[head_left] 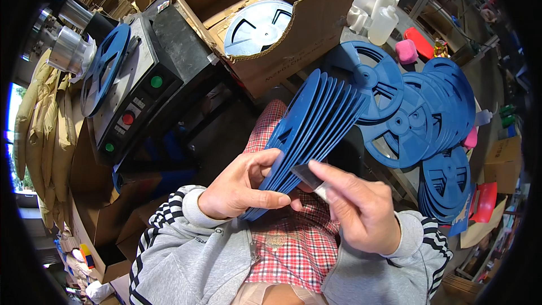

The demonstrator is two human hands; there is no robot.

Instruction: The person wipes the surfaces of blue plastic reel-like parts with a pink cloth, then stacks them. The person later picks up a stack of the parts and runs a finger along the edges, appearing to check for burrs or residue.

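Note:
A fanned stack of blue plastic reel discs [322,118] stands tilted in front of me, over my red checked apron. My left hand [240,186] is closed round the lower near edge of the stack, thumb across the front and fingers against the face of the nearest disc. In my right hand [364,209], pinched between thumb and fingers, is a small flat dark blade [306,176] with a pale wrapped end. It lies against the lower right edges of the discs; whether it touches them I cannot tell.
At left, a machine [141,87] with green and red buttons has a blue disc [110,68] at its head. A cardboard box [299,56] beyond holds a pale disc. Piled blue discs [412,116], a white bottle [384,25] and a pink sponge [405,51] are at right.

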